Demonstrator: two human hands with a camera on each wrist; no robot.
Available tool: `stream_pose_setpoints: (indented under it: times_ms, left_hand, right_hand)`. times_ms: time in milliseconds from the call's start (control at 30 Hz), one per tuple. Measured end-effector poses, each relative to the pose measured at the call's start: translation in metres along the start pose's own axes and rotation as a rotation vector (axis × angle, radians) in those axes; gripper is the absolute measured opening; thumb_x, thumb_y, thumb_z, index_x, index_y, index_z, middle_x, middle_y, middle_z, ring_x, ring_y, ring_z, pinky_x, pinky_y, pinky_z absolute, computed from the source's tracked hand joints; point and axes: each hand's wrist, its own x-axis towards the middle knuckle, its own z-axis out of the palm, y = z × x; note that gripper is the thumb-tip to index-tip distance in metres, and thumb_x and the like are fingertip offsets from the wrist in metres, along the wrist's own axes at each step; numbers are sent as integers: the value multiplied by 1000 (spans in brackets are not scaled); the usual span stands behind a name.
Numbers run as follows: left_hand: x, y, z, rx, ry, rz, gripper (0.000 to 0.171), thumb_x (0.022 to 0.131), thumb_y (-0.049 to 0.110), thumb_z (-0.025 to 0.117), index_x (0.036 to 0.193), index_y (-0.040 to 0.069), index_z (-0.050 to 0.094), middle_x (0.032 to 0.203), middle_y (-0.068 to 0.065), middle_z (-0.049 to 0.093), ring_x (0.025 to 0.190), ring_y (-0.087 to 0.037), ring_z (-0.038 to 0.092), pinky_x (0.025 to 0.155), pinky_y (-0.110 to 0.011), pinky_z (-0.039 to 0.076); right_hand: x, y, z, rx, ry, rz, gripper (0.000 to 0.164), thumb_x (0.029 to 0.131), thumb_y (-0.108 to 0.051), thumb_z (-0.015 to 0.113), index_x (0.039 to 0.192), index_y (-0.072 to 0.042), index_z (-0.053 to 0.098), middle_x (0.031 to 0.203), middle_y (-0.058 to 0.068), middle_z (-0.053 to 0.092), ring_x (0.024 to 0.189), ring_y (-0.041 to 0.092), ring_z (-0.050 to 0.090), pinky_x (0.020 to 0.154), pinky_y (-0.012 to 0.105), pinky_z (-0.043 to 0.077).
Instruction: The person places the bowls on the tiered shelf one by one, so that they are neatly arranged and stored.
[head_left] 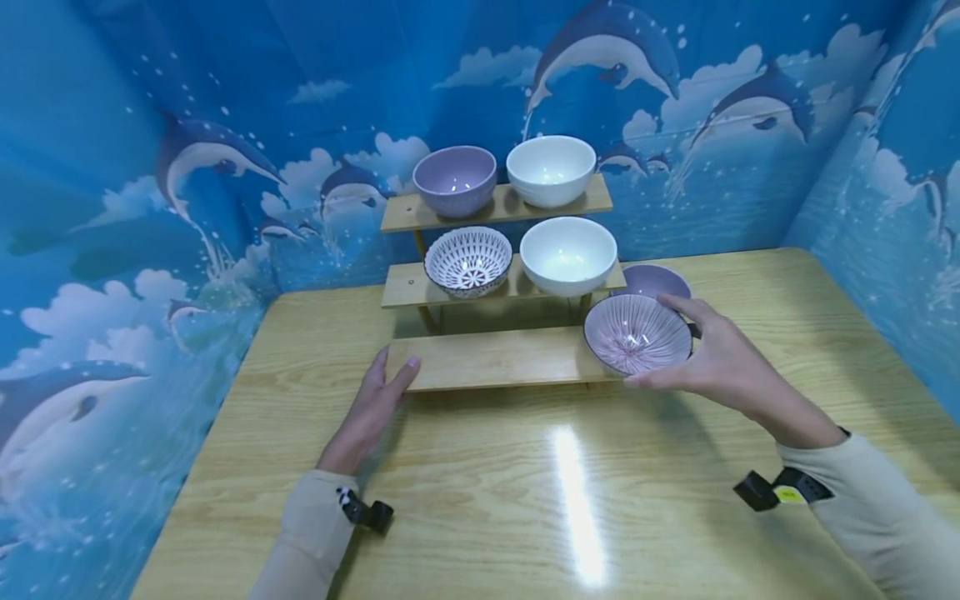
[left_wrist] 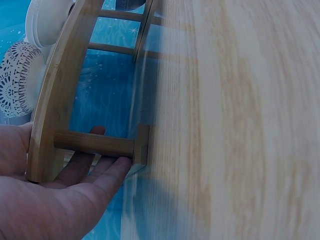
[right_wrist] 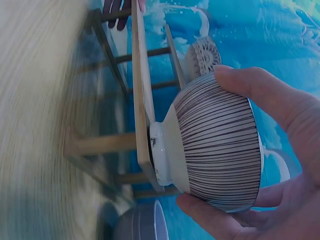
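My right hand [head_left: 727,367] pinches the rim of a striped bowl [right_wrist: 220,145], thumb on the near side and fingers on the far side. Its foot meets the right end of the lowest board [head_left: 495,358] of a three-tier wooden display rack, as the right wrist view shows. At that board's left end is my left hand [head_left: 372,408], thumb over the top and fingers reaching underneath beside the rack's leg [left_wrist: 95,143]. Behind the striped bowl, a purple bowl [head_left: 656,279] is partly hidden.
On the middle tier are a black-and-white patterned bowl [head_left: 468,260] and a white bowl [head_left: 568,258]. The top tier bears a purple bowl [head_left: 455,183] and another white bowl [head_left: 551,172]. A wood-grain table [head_left: 465,500] supports the rack, before a dolphin-print backdrop [head_left: 337,100].
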Motion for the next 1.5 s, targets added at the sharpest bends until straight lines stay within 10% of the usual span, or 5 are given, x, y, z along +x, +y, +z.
stream_pose_setpoints:
  times_ms: [733,1500]
  left_hand:
    - [0,1,0,15,10,-8,97,97,63,55,164,20,0,170,-8,4,155,-29,11,123,-48,22]
    - [1,0,1,-24,-8,43,88,100,55,55,165,20,6,169,-5,16,153,-26,20,122,-46,26]
  right_hand:
    - [25,-34,61,43,-20,-240,124,55,-39,101,154,1,37,152,20,44,138,38,42,112,63,36]
    - [48,-77,119,154,-68,-304,124,56,-34,102,155,-2,35,152,21,42,133,33,48,111,51,43]
